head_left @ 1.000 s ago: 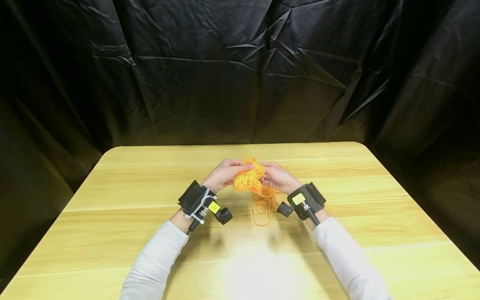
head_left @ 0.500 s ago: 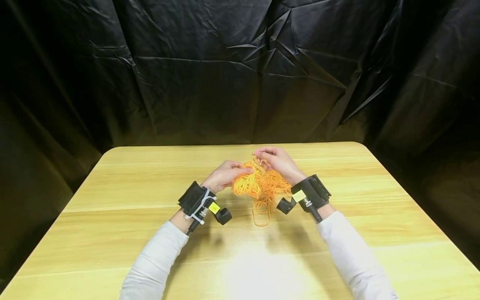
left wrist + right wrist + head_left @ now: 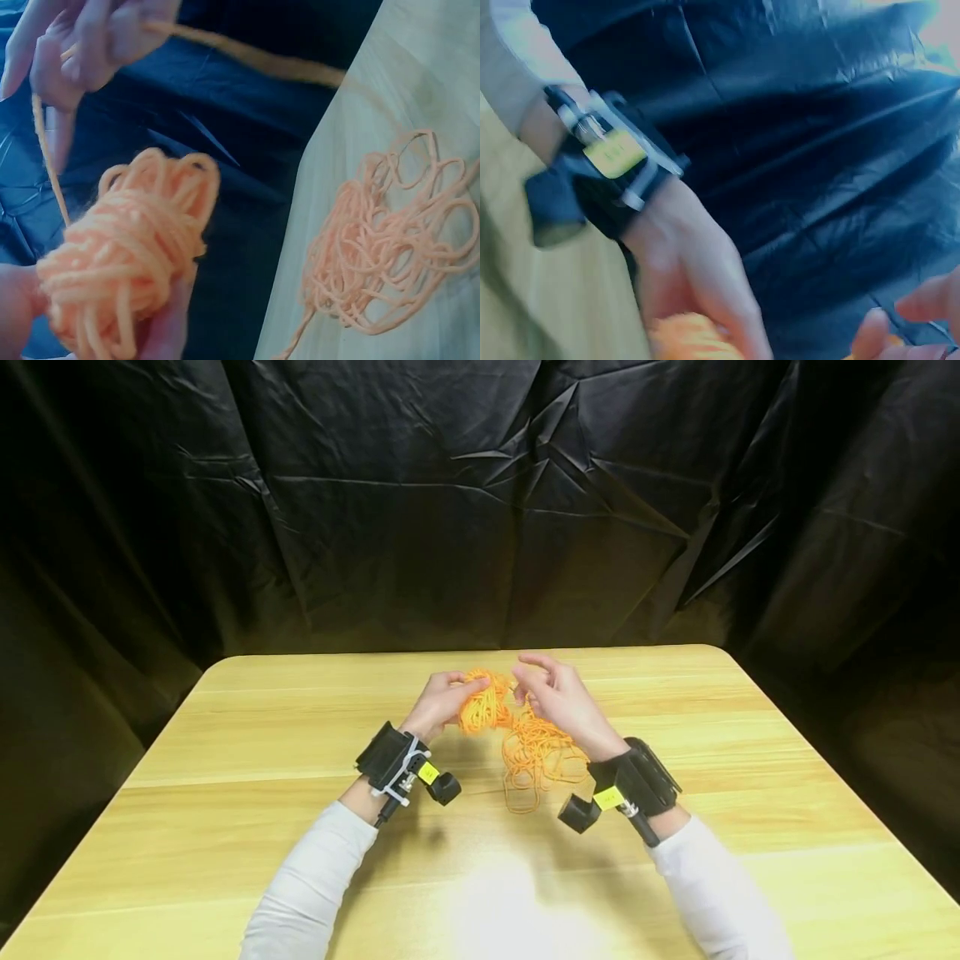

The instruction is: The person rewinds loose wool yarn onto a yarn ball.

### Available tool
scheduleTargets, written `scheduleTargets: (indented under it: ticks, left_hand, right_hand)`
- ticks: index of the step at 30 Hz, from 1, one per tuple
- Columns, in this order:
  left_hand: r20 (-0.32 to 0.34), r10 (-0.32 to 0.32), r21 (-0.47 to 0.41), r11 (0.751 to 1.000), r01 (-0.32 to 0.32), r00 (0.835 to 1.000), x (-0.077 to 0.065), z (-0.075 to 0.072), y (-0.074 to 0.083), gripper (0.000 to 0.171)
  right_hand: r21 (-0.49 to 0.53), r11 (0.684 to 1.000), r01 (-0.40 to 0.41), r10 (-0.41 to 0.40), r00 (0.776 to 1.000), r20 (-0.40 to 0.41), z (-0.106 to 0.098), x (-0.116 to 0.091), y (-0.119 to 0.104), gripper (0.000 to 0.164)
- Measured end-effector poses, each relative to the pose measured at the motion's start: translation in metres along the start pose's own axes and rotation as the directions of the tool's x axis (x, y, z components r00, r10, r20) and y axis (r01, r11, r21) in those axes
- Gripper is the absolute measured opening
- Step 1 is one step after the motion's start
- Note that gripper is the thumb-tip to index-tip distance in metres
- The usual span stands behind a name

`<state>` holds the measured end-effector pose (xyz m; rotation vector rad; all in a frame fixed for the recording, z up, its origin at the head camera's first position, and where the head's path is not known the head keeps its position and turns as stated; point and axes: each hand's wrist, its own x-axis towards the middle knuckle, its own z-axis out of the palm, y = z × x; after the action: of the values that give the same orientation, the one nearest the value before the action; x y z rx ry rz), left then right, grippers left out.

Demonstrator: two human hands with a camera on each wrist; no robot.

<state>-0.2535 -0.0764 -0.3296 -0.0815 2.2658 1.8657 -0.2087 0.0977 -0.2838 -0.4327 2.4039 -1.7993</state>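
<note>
Landmark for all places: the loose heap (image 3: 542,748) of orange cord; it lies tangled on the wooden table (image 3: 247,735), loops spilling toward the person. The wound bundle (image 3: 483,710) is beyond the loose heap and to its left, apart from it, and appears to be held off the table; the left hand (image 3: 441,700) grips it there, thumb curled over one side and fingers behind. The right hand (image 3: 564,697) is beyond the loose heap, at its far edge, fingers bent and loosely closed around a strand (image 3: 262,61); the exact fingers pinching it cannot be told. That strand runs from the wound bundle through the right hand and back toward the loose heap. Progress, as judged: winding is under way; done so far is a compact core with crosswise wraps round its middle; left over is a considerable length in the loose heap, plus the tail end, not identified. Orientation: the wound bundle is longer than wide; in the left wrist view its long axis leans from lower left to upper right; its looped end points away from the left palm, toward the right hand's side, not straight at the loose heap.
</note>
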Motion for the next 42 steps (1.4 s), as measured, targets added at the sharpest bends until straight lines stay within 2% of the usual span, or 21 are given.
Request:
scheduleTargets:
  ticks: [3, 6, 10, 14, 17, 20, 22, 25, 27, 30, 33, 35, 38, 42]
  left_hand:
    - [-0.06, 0.026, -0.024, 0.999, -0.027, 0.998, 0.0, 0.0, 0.002, 0.031]
    - [-0.1, 0.052, -0.027, 0.998, -0.055, 0.994, -0.001, 0.0, 0.004, 0.032]
    - [-0.123, 0.071, -0.035, 0.997, -0.076, 0.99, -0.002, 0.001, 0.007, 0.033]
    - [-0.116, 0.083, -0.075, 0.993, -0.092, 0.99, -0.002, 0.001, 0.008, 0.032]
    - [-0.084, 0.09, -0.123, 0.987, -0.1, 0.992, -0.001, 0.002, 0.009, 0.031]
    - [-0.03, 0.085, -0.172, 0.981, -0.089, 0.996, -0.002, 0.002, 0.01, 0.031]
    - [0.006, 0.073, -0.19, 0.979, -0.071, 0.997, -0.002, 0.003, 0.01, 0.032]
    - [0.058, 0.058, -0.205, 0.978, -0.045, 0.997, -0.004, 0.004, 0.011, 0.035]
    - [0.094, 0.048, -0.217, 0.976, -0.027, 0.994, -0.005, 0.005, 0.011, 0.035]
    - [0.15, 0.037, -0.223, 0.975, -0.003, 0.988, -0.006, 0.006, 0.01, 0.035]
    - [0.202, 0.024, -0.189, 0.982, 0.015, 0.979, -0.007, 0.006, 0.009, 0.033]
    - [0.233, 0.018, -0.157, 0.987, 0.019, 0.972, -0.008, 0.007, 0.007, 0.031]
    - [0.278, 0.014, -0.114, 0.993, 0.018, 0.96, -0.008, 0.007, 0.005, 0.03]
    - [0.32, 0.023, -0.074, 0.997, 0.001, 0.947, -0.007, 0.007, 0.003, 0.031]
  right_hand:
    - [-0.045, 0.999, -0.006, 0.006, 1.0, 0.005, 0.006, -0.007, 0.007, 0.044]
    - [-0.065, 0.998, 0.022, -0.022, 1.0, 0.014, 0.011, -0.011, 0.018, 0.034]
    - [-0.044, 0.996, 0.077, -0.074, 0.994, 0.084, 0.018, -0.013, 0.033, 0.024]
    - [-0.009, 0.996, 0.091, -0.088, 0.978, 0.187, 0.025, -0.012, 0.049, 0.025]
    - [0.064, 0.997, 0.053, -0.069, 0.954, 0.291, 0.025, -0.007, 0.065, 0.028]
    - [0.189, 0.982, -0.024, -0.055, 0.913, 0.404, 0.021, -0.001, 0.084, 0.033]
    - [0.289, 0.952, -0.1, -0.048, 0.885, 0.462, 0.018, 0.004, 0.096, 0.032]
    - [0.406, 0.891, -0.204, -0.029, 0.866, 0.499, 0.012, 0.011, 0.108, 0.026]
    - [0.46, 0.851, -0.254, -0.015, 0.863, 0.504, 0.009, 0.015, 0.113, 0.02]
    - [0.487, 0.821, -0.298, 0.015, 0.864, 0.503, 0.006, 0.019, 0.115, 0.019]
    - [0.508, 0.795, -0.33, 0.059, 0.877, 0.476, 0.004, 0.023, 0.112, 0.025]
    - [0.521, 0.779, -0.348, 0.109, 0.894, 0.434, 0.003, 0.025, 0.107, 0.03]
    - [0.527, 0.77, -0.36, 0.164, 0.91, 0.382, 0.001, 0.029, 0.098, 0.033]
    - [0.513, 0.78, -0.358, 0.181, 0.914, 0.363, -0.003, 0.033, 0.086, 0.032]
